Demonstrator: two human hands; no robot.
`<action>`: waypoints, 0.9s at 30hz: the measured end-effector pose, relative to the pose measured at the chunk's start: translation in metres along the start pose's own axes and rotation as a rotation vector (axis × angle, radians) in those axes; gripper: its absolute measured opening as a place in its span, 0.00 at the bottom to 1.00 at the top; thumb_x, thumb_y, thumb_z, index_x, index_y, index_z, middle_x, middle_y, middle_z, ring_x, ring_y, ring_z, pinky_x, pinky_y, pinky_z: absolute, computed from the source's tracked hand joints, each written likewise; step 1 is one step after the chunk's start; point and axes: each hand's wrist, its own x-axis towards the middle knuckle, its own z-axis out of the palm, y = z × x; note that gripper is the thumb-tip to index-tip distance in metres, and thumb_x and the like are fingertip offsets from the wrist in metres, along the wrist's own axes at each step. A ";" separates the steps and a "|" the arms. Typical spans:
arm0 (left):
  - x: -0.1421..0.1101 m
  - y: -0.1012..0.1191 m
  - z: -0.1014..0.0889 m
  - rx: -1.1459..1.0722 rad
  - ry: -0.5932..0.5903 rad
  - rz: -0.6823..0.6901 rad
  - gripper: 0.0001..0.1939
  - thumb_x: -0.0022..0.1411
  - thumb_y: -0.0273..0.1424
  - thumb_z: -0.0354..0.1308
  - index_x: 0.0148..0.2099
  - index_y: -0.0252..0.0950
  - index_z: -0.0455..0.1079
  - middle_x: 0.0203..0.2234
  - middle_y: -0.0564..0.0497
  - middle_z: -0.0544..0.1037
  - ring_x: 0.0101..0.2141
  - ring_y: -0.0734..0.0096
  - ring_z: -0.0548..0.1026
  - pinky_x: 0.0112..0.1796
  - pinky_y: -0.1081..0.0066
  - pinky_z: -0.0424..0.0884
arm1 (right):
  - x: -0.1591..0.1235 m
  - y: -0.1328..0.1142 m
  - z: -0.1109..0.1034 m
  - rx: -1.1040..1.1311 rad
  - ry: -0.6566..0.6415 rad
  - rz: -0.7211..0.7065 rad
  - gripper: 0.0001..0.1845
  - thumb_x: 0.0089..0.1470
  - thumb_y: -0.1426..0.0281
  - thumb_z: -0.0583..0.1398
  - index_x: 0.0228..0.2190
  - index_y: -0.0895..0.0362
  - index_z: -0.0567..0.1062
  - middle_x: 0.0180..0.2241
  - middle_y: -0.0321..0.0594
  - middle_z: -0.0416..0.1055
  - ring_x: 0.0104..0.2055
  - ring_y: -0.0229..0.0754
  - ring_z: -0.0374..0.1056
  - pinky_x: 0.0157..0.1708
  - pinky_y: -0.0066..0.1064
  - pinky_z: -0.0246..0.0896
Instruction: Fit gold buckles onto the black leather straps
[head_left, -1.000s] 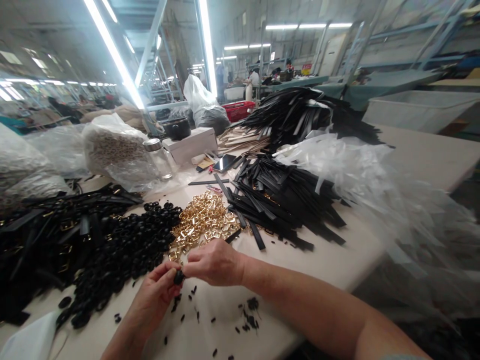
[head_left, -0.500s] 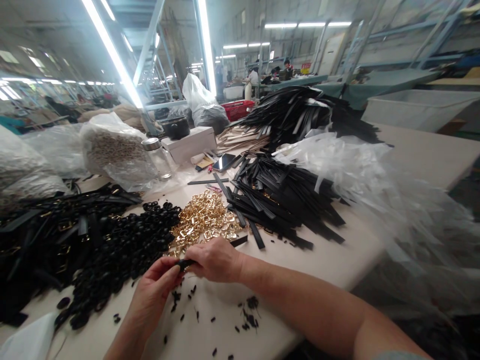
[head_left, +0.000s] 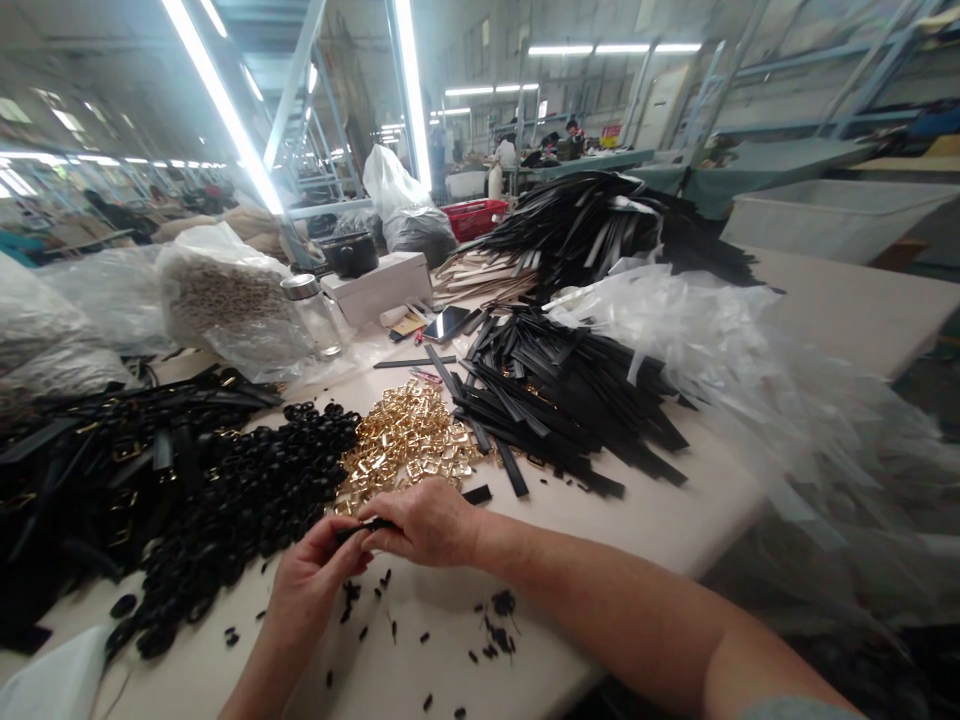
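A black strap (head_left: 373,525) runs between my two hands, low over the table's front. My left hand (head_left: 321,555) pinches its left end between thumb and fingers. From above, my right hand (head_left: 427,522) grips the same strap, and one end of it (head_left: 477,494) sticks out past the knuckles. Whether a buckle is on the gripped part is hidden by my fingers. Just behind my hands lies a heap of gold buckles (head_left: 412,430). To its left is a mound of small black loops (head_left: 277,470), and to its right a pile of black straps (head_left: 547,390).
Straps with gold buckles (head_left: 120,450) cover the far left. Behind stand a glass jar (head_left: 311,315), a white box (head_left: 382,285) and a phone (head_left: 448,323). Plastic film (head_left: 735,360) hangs over the right edge. Small black bits (head_left: 495,635) are scattered in front.
My left hand has shifted slightly right and closer to the right hand, and its hold on the strap has changed a little. The right hand stays nearly in place.
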 end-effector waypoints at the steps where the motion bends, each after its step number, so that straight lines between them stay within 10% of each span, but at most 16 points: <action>1: -0.001 0.001 0.000 0.025 -0.011 0.012 0.24 0.40 0.48 0.73 0.33 0.36 0.76 0.21 0.50 0.78 0.23 0.66 0.75 0.28 0.70 0.73 | 0.000 0.001 -0.001 -0.013 -0.012 -0.003 0.16 0.62 0.57 0.56 0.44 0.52 0.76 0.35 0.36 0.79 0.32 0.36 0.72 0.29 0.25 0.56; 8: -0.004 0.004 0.001 0.113 0.060 0.138 0.19 0.49 0.48 0.68 0.32 0.37 0.76 0.20 0.51 0.77 0.23 0.67 0.73 0.30 0.71 0.70 | 0.004 0.003 -0.018 -0.092 -0.037 0.030 0.06 0.51 0.66 0.60 0.28 0.54 0.75 0.26 0.34 0.76 0.25 0.35 0.65 0.25 0.26 0.47; 16: 0.007 -0.004 -0.005 0.187 0.048 0.159 0.18 0.44 0.46 0.71 0.34 0.39 0.78 0.24 0.50 0.79 0.24 0.65 0.74 0.27 0.71 0.70 | 0.006 0.009 -0.021 -0.083 -0.025 -0.005 0.06 0.54 0.70 0.58 0.33 0.56 0.75 0.32 0.37 0.76 0.29 0.36 0.67 0.27 0.27 0.51; 27: 0.016 -0.008 0.000 0.670 -0.173 0.671 0.10 0.58 0.35 0.62 0.42 0.46 0.80 0.39 0.45 0.82 0.41 0.52 0.76 0.46 0.59 0.68 | 0.010 0.015 -0.014 0.067 0.104 0.201 0.10 0.57 0.62 0.61 0.36 0.54 0.76 0.32 0.36 0.77 0.32 0.36 0.70 0.31 0.26 0.55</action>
